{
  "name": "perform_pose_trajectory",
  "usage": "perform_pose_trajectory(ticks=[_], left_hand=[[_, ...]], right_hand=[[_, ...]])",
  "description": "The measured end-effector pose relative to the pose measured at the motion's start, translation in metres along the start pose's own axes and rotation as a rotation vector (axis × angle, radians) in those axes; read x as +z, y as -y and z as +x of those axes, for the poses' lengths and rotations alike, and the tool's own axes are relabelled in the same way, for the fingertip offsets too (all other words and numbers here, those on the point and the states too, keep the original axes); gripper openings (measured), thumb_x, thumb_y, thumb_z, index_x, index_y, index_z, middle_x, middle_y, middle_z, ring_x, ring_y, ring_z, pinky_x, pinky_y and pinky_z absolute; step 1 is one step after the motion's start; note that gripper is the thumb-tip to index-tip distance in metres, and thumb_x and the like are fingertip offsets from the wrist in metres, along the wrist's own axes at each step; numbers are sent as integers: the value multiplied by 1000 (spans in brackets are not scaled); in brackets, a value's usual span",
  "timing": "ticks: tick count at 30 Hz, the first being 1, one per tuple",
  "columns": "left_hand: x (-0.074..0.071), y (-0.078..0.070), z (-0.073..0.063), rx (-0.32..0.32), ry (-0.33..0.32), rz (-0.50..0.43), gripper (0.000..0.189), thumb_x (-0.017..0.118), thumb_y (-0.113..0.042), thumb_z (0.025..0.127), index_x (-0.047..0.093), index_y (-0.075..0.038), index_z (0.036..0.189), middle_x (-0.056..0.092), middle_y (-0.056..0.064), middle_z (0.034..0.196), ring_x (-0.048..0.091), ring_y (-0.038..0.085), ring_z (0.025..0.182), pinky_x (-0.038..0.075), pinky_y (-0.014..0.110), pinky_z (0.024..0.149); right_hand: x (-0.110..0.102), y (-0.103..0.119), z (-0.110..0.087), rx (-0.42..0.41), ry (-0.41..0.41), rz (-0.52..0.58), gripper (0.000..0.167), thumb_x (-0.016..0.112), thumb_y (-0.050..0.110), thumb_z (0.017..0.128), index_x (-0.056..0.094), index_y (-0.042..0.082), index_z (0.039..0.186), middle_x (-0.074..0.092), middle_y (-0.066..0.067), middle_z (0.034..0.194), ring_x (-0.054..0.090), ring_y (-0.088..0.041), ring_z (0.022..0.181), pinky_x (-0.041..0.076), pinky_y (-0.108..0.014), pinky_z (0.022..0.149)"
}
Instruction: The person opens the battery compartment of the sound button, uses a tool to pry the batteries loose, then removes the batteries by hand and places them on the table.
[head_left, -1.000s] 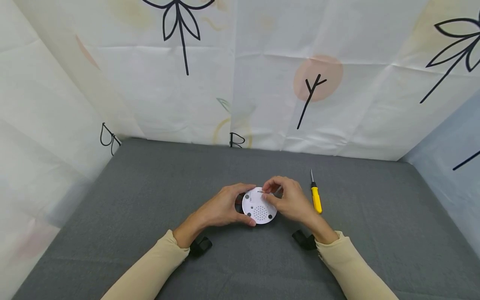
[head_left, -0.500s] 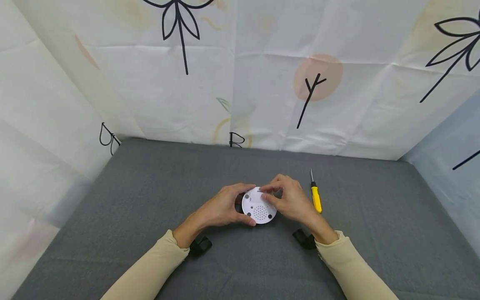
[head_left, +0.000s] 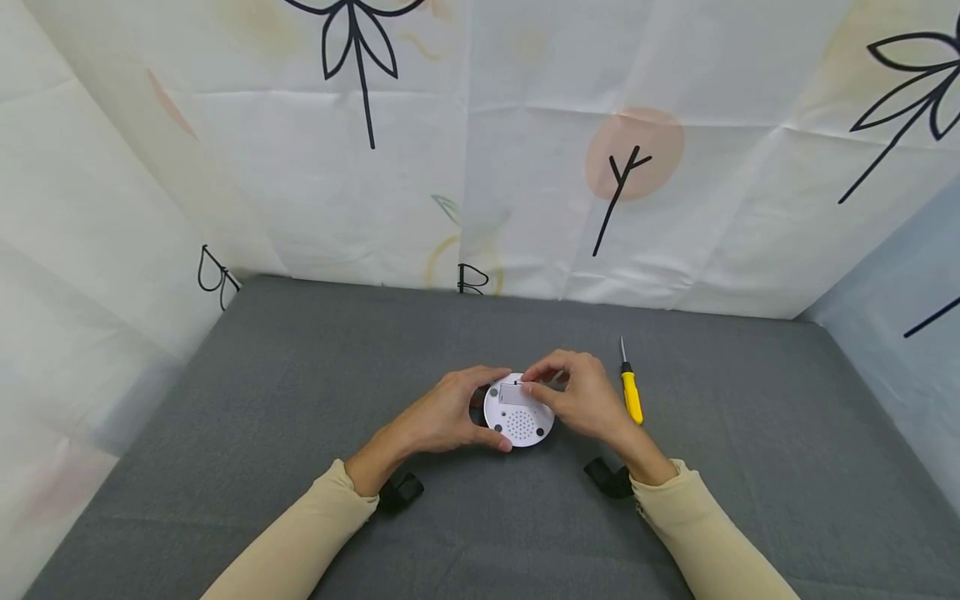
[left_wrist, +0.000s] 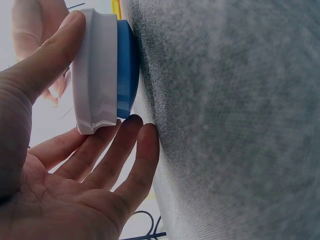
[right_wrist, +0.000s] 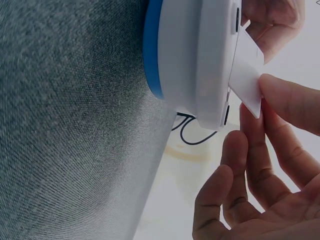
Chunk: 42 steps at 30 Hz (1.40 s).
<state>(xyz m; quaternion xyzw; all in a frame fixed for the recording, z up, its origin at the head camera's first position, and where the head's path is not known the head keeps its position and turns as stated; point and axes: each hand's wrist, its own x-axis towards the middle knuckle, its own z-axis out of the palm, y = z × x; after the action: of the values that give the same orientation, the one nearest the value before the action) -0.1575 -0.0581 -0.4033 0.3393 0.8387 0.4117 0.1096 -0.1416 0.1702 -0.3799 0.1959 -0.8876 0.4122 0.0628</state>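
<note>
A round white device (head_left: 517, 429) lies with its underside up, showing a patch of small speaker holes and dark round spots. Its blue base (left_wrist: 128, 70) faces the grey cloth. My left hand (head_left: 452, 412) grips the device from the left, thumb at the near rim and fingers on the far side. On the opposite side my right hand (head_left: 583, 400) pinches the edge of a thin white battery cover (right_wrist: 247, 70) between thumb and fingers. The right wrist view shows this cover tilted up from the underside. What lies beneath it is hidden.
A screwdriver (head_left: 632, 398) with a yellow handle lies right of my right hand, its tip pointing away. Grey cloth (head_left: 360, 342) covers the table. Patterned white fabric (head_left: 525, 167) hangs along the back and left.
My right fingers have shifted slightly at the cover's edge, and the cover has been raised from the underside. The left hand and the device stay in place.
</note>
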Motion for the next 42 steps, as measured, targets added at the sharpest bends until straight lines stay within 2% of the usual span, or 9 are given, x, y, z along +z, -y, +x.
perform_pose_trajectory(ticks=[7, 11, 15, 18, 21, 24, 32, 42], left_hand=[[0, -1, 0, -7, -1, 0, 91, 94, -32, 74, 50, -1, 147, 58, 9, 140, 57, 19, 122, 46, 42, 104], [0, -1, 0, -23, 0, -3, 91, 94, -32, 73, 50, -2, 147, 59, 7, 138, 57, 18, 122, 46, 41, 104], [0, -2, 0, -42, -6, -5, 91, 95, -31, 72, 51, -3, 147, 59, 7, 139, 57, 18, 123, 45, 41, 105], [0, -2, 0, -54, -8, 0, 92, 95, -31, 71, 51, -3, 147, 58, 7, 140, 55, 18, 126, 43, 41, 107], [0, -3, 0, -63, -8, 0, 92, 95, -30, 71, 51, -4, 147, 58, 7, 141, 55, 19, 127, 43, 41, 108], [0, -3, 0, -69, -7, -1, 92, 95, -30, 71, 51, -4, 147, 58, 7, 141, 54, 19, 127, 43, 40, 108], [0, -3, 0, -66, -4, -2, 92, 95, -31, 72, 50, -4, 148, 58, 7, 141, 54, 18, 127, 43, 40, 107], [0, -3, 0, -75, -5, 8, 93, 95, -32, 71, 51, -4, 148, 57, 7, 142, 53, 20, 130, 41, 41, 109]], right_hand=[[-4, -2, 2, 4, -29, 36, 5, 81, 6, 87, 80, 9, 92, 72, 2, 88, 65, -17, 83, 52, -46, 79], [-16, -6, 3, 52, -64, 80, 6, 79, 6, 88, 80, 8, 94, 73, -1, 90, 64, -18, 84, 51, -43, 80], [-31, -14, 4, 149, -142, 98, 6, 77, 5, 90, 80, 3, 95, 74, -8, 90, 62, -21, 81, 50, -30, 71], [-39, -23, 4, 254, -175, 100, 9, 76, 5, 91, 79, 0, 98, 73, -12, 91, 61, -22, 78, 48, -25, 63], [-41, -30, 5, 351, -155, 79, 13, 75, 9, 92, 79, 0, 100, 74, -13, 94, 63, -21, 82, 48, -25, 65], [-40, -35, 6, 406, -118, 32, 13, 76, 12, 92, 80, 2, 99, 75, -11, 95, 65, -21, 85, 48, -29, 68], [-30, -45, 7, 439, -49, -39, 12, 79, 14, 89, 81, 3, 95, 75, -8, 90, 61, -18, 80, 45, -31, 64], [-31, -46, 7, 417, -42, -53, 13, 78, 12, 89, 80, 1, 96, 75, -9, 88, 59, -16, 74, 45, -30, 62]])
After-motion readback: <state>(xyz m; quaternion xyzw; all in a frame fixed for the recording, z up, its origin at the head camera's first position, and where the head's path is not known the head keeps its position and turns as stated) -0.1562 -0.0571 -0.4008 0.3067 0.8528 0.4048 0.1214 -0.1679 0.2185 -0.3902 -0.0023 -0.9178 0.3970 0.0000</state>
